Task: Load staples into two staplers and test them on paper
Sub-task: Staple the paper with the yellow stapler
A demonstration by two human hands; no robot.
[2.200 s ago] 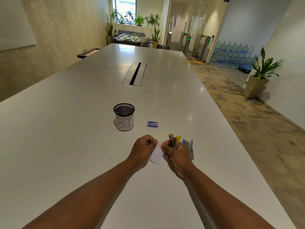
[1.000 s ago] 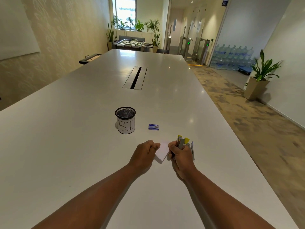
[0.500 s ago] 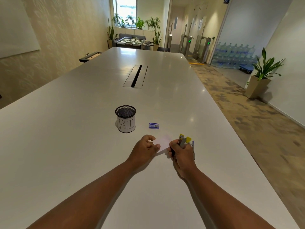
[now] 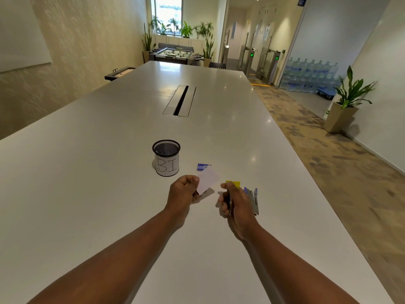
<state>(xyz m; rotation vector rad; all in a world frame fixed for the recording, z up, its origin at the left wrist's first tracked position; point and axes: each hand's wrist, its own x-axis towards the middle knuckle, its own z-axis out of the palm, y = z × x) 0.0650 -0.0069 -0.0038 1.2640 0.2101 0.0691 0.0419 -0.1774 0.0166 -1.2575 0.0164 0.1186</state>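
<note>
My left hand (image 4: 183, 191) pinches a small white slip of paper (image 4: 208, 179) and holds it up above the table, tilted. To its right, my right hand (image 4: 232, 200) grips the yellow stapler (image 4: 232, 183); only its yellow tip and a strip of metal show past my fingers. The paper and the yellow stapler are apart. A blue stapler (image 4: 253, 199) lies on the table just right of my right hand. A small blue staple box (image 4: 202, 166) sits beyond the paper, partly hidden by it.
A black mesh cup (image 4: 166, 157) with a white label reading "BI" stands left of the staple box. The white table (image 4: 109, 172) has a cable slot (image 4: 180, 100) farther out. Its right edge drops to patterned floor.
My left hand has pulled the paper out of the yellow stapler and lifted it up and away to the left. My right hand has stayed in place with the stapler.
</note>
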